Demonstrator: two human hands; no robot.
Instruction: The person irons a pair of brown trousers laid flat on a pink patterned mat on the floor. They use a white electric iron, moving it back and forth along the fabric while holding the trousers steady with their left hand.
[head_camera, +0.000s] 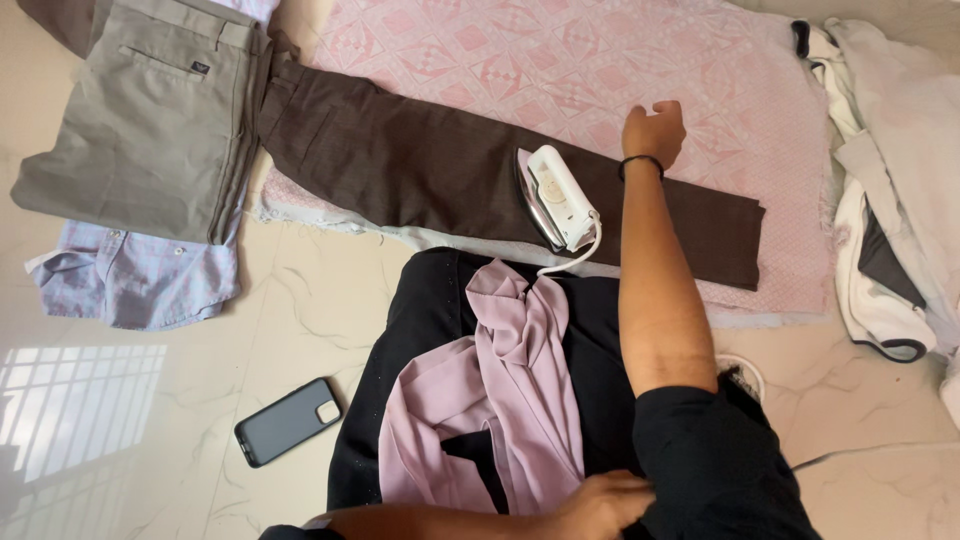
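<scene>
- Head view: right hand (655, 130) lay flat on the brown trousers (440, 175), fingers loosely spread, gripping nothing. The white iron (560, 197) stood tipped on its side just left of the wrist.
- Trousers ran along the pink mat (560, 60); bare floor (300, 320) lay open around the phone (290, 421).
- Left hand (600, 503) sat at the bottom edge, fingers tucked under the black sleeve, so couldn't tell their state.

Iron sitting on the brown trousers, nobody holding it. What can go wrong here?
1. The iron lies tipped on the brown trousers with neither hand on it; if hot, it might scorch the cloth.
2. Its white cord trails toward the lap, near the right hand's forearm; a snag could drag the iron.
3. The phone lies loose on the floor, easily knocked.
</scene>
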